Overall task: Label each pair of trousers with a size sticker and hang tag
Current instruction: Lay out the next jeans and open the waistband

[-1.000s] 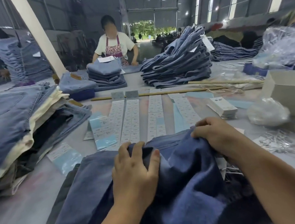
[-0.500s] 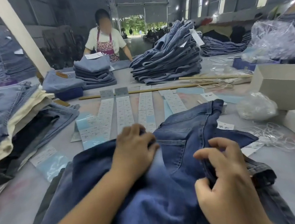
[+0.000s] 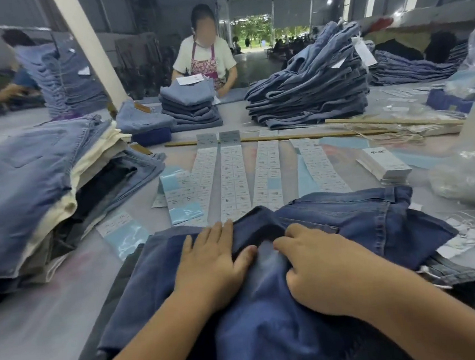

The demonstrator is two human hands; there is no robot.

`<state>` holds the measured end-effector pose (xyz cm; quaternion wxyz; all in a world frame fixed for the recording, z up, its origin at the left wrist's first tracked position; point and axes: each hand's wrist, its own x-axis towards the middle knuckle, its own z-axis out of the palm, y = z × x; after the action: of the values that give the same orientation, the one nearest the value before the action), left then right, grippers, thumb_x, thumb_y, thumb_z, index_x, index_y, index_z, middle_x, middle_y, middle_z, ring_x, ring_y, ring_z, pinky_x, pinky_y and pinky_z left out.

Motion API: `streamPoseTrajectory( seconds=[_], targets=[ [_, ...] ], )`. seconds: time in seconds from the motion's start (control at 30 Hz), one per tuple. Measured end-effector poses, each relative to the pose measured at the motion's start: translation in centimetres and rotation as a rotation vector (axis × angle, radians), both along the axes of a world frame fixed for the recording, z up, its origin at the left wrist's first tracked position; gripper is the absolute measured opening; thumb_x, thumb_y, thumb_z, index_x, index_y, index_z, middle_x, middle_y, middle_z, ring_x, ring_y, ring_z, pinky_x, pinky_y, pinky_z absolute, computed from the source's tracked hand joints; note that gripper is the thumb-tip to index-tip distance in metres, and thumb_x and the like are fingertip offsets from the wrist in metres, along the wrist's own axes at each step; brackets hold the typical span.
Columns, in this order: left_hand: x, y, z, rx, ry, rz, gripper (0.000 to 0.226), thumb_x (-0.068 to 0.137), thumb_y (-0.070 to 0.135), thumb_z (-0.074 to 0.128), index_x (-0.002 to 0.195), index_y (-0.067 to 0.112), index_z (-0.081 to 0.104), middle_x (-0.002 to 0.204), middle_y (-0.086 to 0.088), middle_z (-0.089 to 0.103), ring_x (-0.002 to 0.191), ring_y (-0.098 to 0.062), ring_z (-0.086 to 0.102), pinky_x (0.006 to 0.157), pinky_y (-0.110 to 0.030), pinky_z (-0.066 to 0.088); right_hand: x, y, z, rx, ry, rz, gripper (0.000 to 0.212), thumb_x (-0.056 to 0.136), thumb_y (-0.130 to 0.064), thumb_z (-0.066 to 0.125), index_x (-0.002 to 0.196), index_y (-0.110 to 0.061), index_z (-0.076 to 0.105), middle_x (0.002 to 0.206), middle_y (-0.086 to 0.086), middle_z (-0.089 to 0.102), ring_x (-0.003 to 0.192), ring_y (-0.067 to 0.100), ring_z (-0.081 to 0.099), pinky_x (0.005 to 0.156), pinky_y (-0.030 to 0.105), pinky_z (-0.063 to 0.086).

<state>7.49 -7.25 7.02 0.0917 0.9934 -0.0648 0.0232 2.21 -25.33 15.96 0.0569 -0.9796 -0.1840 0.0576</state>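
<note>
- Table fills the frame, grey and crowded with denim.
- Stack of folded jeans sits upper right; another mixed pile lies at the left edge.
- Dark blue trousers lie bottom centre, waistband toward the right.
- Sticker strips run in rows across the middle, just above the trousers.
- Left hand presses flat on the cloth, fingers spread, gripping nothing.
- Right hand rests beside it, fingers curled into a fold; whether it pinches the cloth I cannot tell.
- Hang tags are stacked at middle right.
</note>
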Motion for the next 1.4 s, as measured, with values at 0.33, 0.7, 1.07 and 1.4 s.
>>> streamPoseTrajectory(
  seconds=[0.33,0.7,1.07,1.4],
  targets=[
    [-3.0,6.8,0.0,-0.418,0.068,0.550,0.085,0.078,0.071,0.058,0.139,0.015,0.040,0.138,-0.007,0.052,0.125,-0.029,0.048,0.100,-0.040,0.039,3.8,6.6,4.9,-0.196,0.043,0.185,0.010,0.087,-0.010,0.044,0.084,-0.015,0.052,0.077,-0.001,0.045,0.064,0.013,0.042,0.053,0.024,0.032],
    [-0.5,11.1,3.0,-0.673,-0.053,0.499,0.007,0.091,0.015,0.056,0.085,0.012,0.059,0.088,-0.013,0.065,0.089,-0.032,0.060,0.073,-0.037,0.043,2.8,7.6,4.0,-0.258,0.071,0.197,0.007,0.090,-0.013,0.050,0.094,-0.017,0.046,0.109,0.006,0.049,0.091,0.024,0.034,0.079,0.037,0.039],
    [-0.6,10.0,-1.4,-0.058,-0.165,0.515,0.065,0.096,0.047,0.041,0.149,0.013,0.022,0.150,-0.010,0.032,0.132,-0.032,0.035,0.105,-0.043,0.033,-0.7,13.1,-4.8,-0.167,-0.023,0.263,0.048,0.088,-0.034,0.048,0.127,-0.007,0.047,0.127,0.012,0.038,0.115,0.030,0.027,0.096,0.044,0.033],
    [-1.3,4.8,2.0,-0.595,-0.377,0.200,0.045,0.094,0.032,0.051,0.135,0.014,0.053,0.140,-0.004,0.052,0.131,-0.023,0.043,0.113,-0.038,0.030,3.3,0.9,1.6,0.150,0.021,-0.029,0.034,0.094,-0.042,0.049,0.127,-0.032,0.048,0.133,-0.013,0.047,0.119,0.012,0.049,0.098,0.032,0.041]
  ],
)
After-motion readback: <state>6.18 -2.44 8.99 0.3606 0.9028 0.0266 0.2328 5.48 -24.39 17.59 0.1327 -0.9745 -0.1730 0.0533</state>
